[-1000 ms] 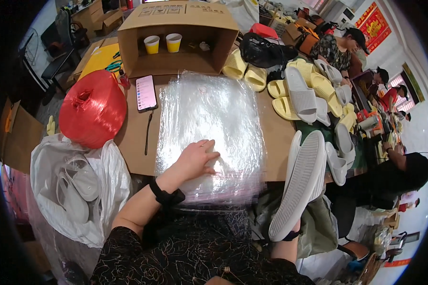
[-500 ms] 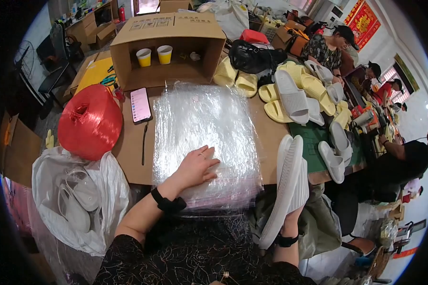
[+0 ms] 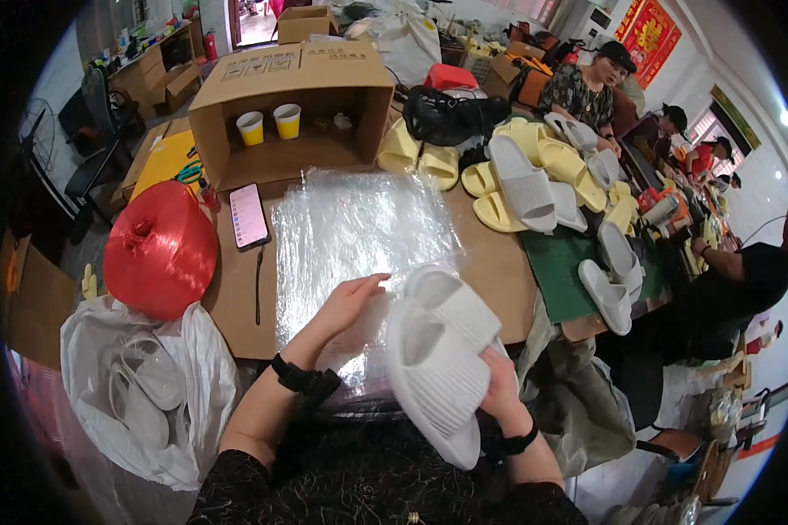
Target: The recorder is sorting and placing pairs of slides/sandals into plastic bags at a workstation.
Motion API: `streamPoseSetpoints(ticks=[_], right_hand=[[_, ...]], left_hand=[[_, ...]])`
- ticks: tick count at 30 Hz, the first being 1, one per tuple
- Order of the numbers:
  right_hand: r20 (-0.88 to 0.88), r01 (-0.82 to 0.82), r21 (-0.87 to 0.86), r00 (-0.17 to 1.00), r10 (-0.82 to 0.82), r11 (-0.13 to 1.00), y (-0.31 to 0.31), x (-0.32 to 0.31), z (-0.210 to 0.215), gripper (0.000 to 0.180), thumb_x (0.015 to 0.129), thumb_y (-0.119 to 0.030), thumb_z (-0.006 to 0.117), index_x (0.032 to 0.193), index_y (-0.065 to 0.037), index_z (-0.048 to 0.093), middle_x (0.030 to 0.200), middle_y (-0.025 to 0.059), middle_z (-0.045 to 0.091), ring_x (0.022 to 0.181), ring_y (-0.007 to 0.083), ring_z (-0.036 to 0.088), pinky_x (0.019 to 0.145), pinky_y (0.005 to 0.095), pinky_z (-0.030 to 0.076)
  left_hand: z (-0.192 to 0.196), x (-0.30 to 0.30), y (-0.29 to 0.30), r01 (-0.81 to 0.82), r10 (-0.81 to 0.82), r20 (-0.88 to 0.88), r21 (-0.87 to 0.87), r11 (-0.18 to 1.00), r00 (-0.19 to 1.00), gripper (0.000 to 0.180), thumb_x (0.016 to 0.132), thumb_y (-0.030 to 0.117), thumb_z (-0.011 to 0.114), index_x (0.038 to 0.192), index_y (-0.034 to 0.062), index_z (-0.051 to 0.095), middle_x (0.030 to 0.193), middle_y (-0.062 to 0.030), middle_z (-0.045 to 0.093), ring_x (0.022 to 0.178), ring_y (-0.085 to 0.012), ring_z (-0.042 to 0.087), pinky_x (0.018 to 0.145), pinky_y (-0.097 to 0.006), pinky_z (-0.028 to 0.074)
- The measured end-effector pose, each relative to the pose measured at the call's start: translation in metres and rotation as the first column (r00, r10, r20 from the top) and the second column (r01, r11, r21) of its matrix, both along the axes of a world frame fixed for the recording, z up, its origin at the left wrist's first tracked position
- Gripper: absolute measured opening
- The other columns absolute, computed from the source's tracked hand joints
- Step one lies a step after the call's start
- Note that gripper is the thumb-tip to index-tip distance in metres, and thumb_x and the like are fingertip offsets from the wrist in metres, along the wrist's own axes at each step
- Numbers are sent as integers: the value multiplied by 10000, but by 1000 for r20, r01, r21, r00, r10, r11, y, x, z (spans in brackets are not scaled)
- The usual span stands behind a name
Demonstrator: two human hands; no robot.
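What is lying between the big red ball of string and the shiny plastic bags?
In the head view, a phone lies on the brown table between the red ball of string and the stack of clear plastic bags.

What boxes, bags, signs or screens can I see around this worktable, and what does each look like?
Large cardboard box: far end of the table, brown, open side facing the person, two yellow paper cups inside.
Phone: left of the clear plastic bags, dark frame, lit pinkish screen.
Stack of clear plastic bags: table centre, glossy, under the left hand.
White plastic bag: lower left, holding white slippers.
Red wall hanging: upper right, red with gold marks.
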State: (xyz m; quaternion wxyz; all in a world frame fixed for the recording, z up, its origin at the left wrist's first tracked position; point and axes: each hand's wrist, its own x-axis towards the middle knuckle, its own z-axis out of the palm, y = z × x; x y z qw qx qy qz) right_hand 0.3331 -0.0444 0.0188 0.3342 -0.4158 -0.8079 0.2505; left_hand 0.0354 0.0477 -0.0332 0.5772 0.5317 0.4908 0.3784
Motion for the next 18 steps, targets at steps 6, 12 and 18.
streamPoseSetpoints(ticks=[6,12,18], right_hand=[[290,77,31,954,-83,997,11,-12,-16,381,776,-189,719,1106,-24,625,951,128,634,796,365,644,658,456,519],[373,105,90,919,-132,990,4,-17,-10,316,773,-203,715,1018,-35,608,923,124,604,785,349,646,634,465,516],[436,212,123,866,-245,969,10,-14,-8,314,759,-201,723,1003,-41,608,951,117,601,825,335,652,647,456,528]], left_hand=[[32,0,-3,75,-70,74,-74,994,995,451,1080,337,434,1411,60,566,1296,-173,651,1195,-209,609,1046,-317,454],[48,11,-26,281,-2,-503,478,832,864,410,1041,235,444,1391,76,585,1492,-211,491,1409,-383,422,1166,-421,324],[61,17,-34,295,-45,-454,498,815,890,407,1038,235,439,1396,108,585,1543,-203,426,1479,-404,295,1219,-462,215]])
